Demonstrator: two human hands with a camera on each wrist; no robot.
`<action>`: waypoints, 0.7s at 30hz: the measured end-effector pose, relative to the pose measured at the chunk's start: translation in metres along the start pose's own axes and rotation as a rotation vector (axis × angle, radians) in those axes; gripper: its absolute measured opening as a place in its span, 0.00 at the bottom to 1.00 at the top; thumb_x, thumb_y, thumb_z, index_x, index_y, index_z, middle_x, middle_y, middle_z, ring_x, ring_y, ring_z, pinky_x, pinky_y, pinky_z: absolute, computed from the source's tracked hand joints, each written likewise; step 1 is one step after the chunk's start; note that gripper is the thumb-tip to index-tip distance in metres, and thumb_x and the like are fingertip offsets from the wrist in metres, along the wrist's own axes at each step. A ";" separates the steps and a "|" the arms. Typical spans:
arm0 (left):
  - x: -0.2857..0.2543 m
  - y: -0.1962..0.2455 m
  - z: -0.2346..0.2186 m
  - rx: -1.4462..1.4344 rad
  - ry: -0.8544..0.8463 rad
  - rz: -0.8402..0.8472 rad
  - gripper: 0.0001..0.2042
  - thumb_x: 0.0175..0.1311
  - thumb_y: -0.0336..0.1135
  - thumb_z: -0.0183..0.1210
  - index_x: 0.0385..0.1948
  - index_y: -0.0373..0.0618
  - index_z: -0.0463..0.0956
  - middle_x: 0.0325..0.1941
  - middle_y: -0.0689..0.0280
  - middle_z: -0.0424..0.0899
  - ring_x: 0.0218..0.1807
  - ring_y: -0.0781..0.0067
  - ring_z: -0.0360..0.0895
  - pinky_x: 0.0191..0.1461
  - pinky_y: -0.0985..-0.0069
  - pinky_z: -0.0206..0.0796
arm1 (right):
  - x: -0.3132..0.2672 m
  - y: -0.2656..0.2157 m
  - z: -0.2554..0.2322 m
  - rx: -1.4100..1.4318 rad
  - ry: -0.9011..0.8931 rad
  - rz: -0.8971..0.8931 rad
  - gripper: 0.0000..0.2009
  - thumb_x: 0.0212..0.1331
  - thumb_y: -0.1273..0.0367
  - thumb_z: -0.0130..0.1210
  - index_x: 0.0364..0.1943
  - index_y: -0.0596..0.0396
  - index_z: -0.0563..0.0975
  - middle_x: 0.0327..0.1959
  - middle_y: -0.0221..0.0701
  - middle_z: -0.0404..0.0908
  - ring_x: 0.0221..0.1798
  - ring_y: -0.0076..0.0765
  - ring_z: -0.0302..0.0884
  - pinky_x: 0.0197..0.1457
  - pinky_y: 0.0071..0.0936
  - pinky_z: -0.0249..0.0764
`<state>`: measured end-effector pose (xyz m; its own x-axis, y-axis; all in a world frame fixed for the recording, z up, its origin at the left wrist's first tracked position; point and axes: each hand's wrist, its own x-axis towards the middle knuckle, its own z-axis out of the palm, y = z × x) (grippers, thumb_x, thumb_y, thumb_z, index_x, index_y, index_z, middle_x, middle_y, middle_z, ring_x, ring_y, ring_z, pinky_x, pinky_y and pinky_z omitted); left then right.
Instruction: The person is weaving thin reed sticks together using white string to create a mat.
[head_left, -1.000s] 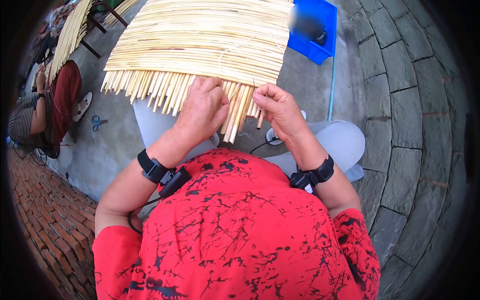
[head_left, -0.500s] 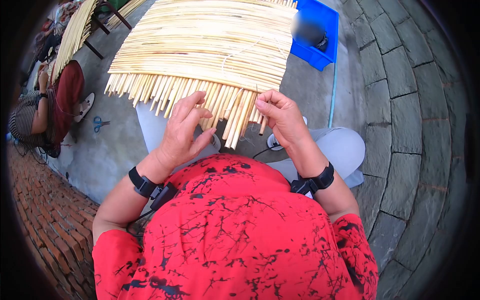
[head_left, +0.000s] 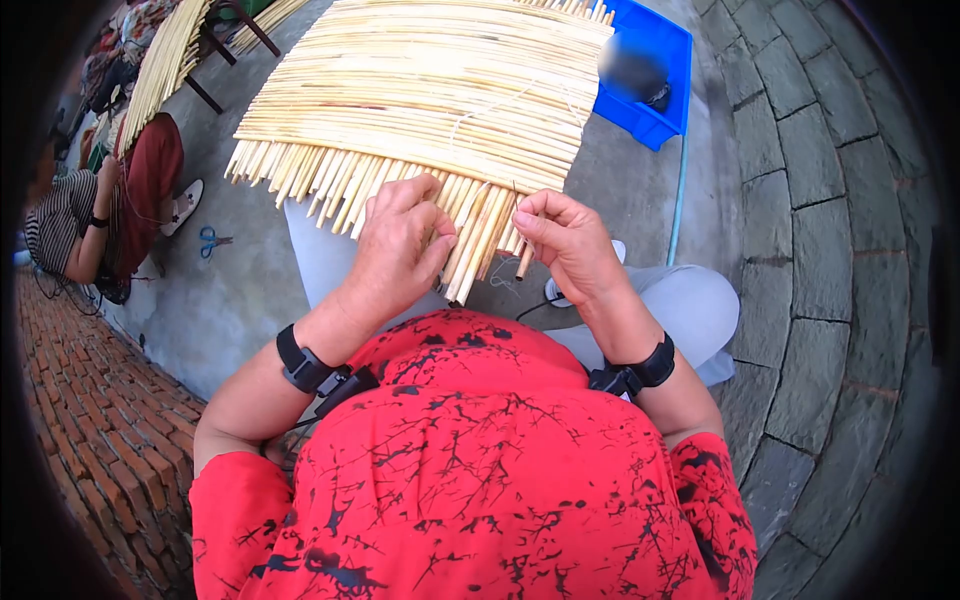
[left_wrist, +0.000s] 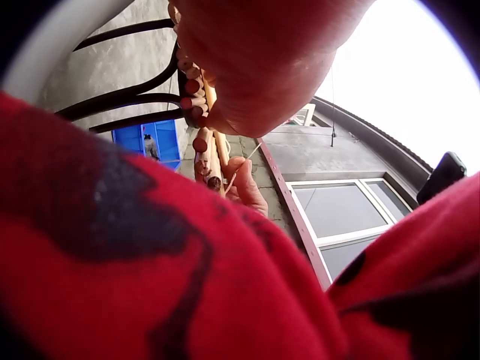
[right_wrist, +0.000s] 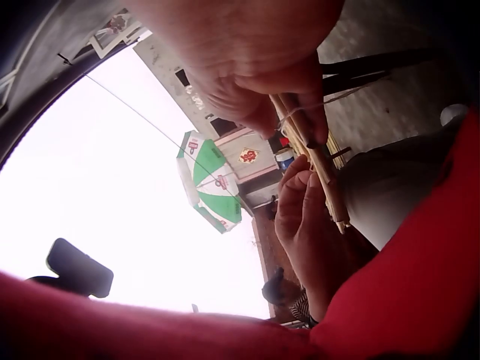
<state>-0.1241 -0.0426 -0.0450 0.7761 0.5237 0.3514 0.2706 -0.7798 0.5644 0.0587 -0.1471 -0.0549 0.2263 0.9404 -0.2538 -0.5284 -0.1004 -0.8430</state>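
A mat of pale reed stalks [head_left: 410, 105] lies before me, its near layer of loose stalks [head_left: 335, 183] pointing toward my body. My left hand [head_left: 392, 245] is over those loose ends, thumb and bent fingers gripping stalks near the middle. In the right wrist view the left hand's fingertips [right_wrist: 307, 178] come together beside a stalk. My right hand [head_left: 572, 242] is at the mat's near right corner, thumb and forefinger pinching a thin dark needle [head_left: 515, 187] that points up. White thread [head_left: 505, 282] hangs below the stalk ends; another strand [head_left: 470, 118] lies across the mat.
A blue plastic crate [head_left: 655, 120] stands beyond the mat's right side. Blue-handled scissors [head_left: 210, 241] lie on the concrete at left, near a seated person in a striped top [head_left: 65, 215] with another bundle of stalks [head_left: 165, 70]. Stone paving [head_left: 800, 250] runs along the right.
My left hand lifted off the stalks with spread fingers, then came back to them and closed. The right hand kept its pinch at the corner. The whole head view shifted slightly.
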 end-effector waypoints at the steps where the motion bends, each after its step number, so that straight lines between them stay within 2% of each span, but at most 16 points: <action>1: 0.000 0.001 0.001 0.015 0.014 0.026 0.06 0.44 0.26 0.60 0.23 0.41 0.72 0.50 0.54 0.69 0.50 0.53 0.65 0.53 0.66 0.57 | 0.001 0.001 -0.002 -0.012 -0.003 -0.001 0.03 0.53 0.72 0.56 0.30 0.56 0.75 0.26 0.25 0.76 0.25 0.17 0.72 0.27 0.12 0.67; 5: -0.003 0.004 -0.001 0.079 0.064 0.120 0.06 0.43 0.26 0.60 0.25 0.42 0.73 0.43 0.57 0.72 0.45 0.56 0.68 0.48 0.67 0.60 | 0.001 0.001 -0.001 0.033 -0.011 0.003 0.03 0.53 0.73 0.56 0.30 0.56 0.75 0.26 0.26 0.76 0.26 0.18 0.73 0.29 0.13 0.68; 7: -0.008 -0.001 -0.003 0.193 0.063 0.289 0.07 0.43 0.26 0.60 0.25 0.43 0.74 0.33 0.62 0.75 0.36 0.63 0.72 0.37 0.72 0.63 | 0.001 0.003 -0.002 0.050 -0.011 0.009 0.03 0.53 0.73 0.56 0.30 0.56 0.75 0.27 0.27 0.77 0.26 0.19 0.73 0.30 0.14 0.70; 8: -0.011 0.000 -0.005 0.195 0.062 0.288 0.07 0.43 0.26 0.60 0.25 0.43 0.74 0.33 0.62 0.75 0.36 0.63 0.72 0.37 0.72 0.63 | 0.001 0.003 -0.002 0.051 -0.013 0.010 0.03 0.53 0.73 0.56 0.30 0.56 0.75 0.27 0.27 0.77 0.26 0.19 0.73 0.30 0.14 0.70; 10: -0.015 0.003 -0.010 0.332 -0.046 0.349 0.07 0.42 0.26 0.61 0.25 0.44 0.75 0.21 0.68 0.73 0.24 0.69 0.71 0.25 0.75 0.61 | 0.001 0.002 -0.001 0.075 -0.025 0.017 0.03 0.53 0.73 0.56 0.30 0.57 0.75 0.27 0.28 0.76 0.27 0.21 0.74 0.31 0.16 0.71; 13: -0.016 0.006 -0.008 0.263 0.000 0.363 0.07 0.42 0.25 0.61 0.25 0.44 0.75 0.16 0.69 0.71 0.18 0.71 0.69 0.19 0.76 0.58 | 0.001 0.004 -0.003 0.093 -0.034 0.025 0.03 0.53 0.74 0.55 0.30 0.58 0.75 0.27 0.28 0.76 0.28 0.22 0.75 0.32 0.18 0.72; 17: -0.020 0.007 -0.010 0.107 0.118 0.308 0.06 0.43 0.24 0.61 0.24 0.43 0.75 0.14 0.67 0.71 0.15 0.71 0.67 0.18 0.77 0.58 | -0.001 0.001 0.000 0.086 -0.017 0.018 0.03 0.53 0.74 0.56 0.30 0.58 0.75 0.27 0.28 0.76 0.28 0.22 0.75 0.31 0.18 0.72; 19: -0.026 0.008 -0.010 0.009 0.228 0.106 0.05 0.45 0.25 0.61 0.25 0.43 0.75 0.14 0.66 0.71 0.15 0.71 0.68 0.17 0.77 0.58 | -0.001 0.001 -0.001 0.094 -0.021 -0.005 0.03 0.53 0.74 0.56 0.30 0.58 0.75 0.28 0.29 0.76 0.28 0.22 0.74 0.31 0.18 0.73; 21: -0.031 0.008 -0.013 0.021 0.194 0.136 0.05 0.46 0.25 0.61 0.25 0.42 0.75 0.14 0.66 0.72 0.14 0.71 0.68 0.17 0.77 0.58 | 0.000 0.005 -0.007 0.074 -0.018 0.002 0.03 0.53 0.74 0.56 0.30 0.58 0.75 0.28 0.28 0.76 0.29 0.22 0.74 0.32 0.19 0.73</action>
<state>-0.1537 -0.0600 -0.0416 0.6827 0.4675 0.5616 0.1840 -0.8538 0.4870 0.0615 -0.1495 -0.0627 0.2109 0.9458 -0.2470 -0.5883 -0.0790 -0.8048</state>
